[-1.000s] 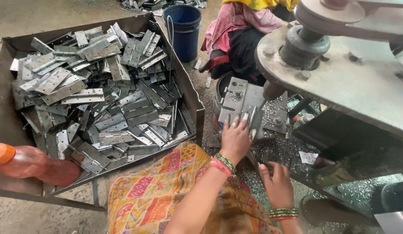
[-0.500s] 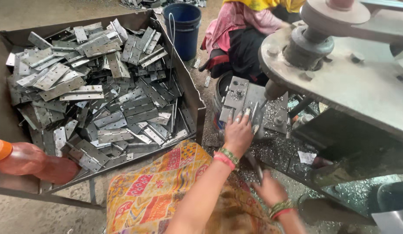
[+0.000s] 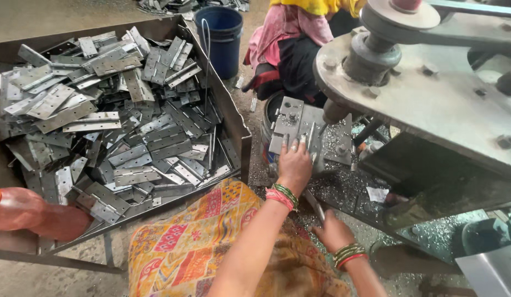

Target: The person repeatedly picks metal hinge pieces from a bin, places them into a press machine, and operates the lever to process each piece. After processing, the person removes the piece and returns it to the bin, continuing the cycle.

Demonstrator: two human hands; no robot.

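Left hand (image 3: 295, 165) pressing a hinge plate (image 3: 295, 124) onto the press bed.
Right hand (image 3: 333, 231) is now dropping lower, closing around a thin rod (image 3: 315, 204); left fingers are staying spread flat.

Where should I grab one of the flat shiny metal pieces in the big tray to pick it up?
Pick a metal piece lying on top of the pile, not a buried one. It is long, thin and flat, so pinch it across its narrow width, near the middle, coming straight down from above. The tray wall blocks a sideways reach. Mind the edges; they look thin and may be sharp.
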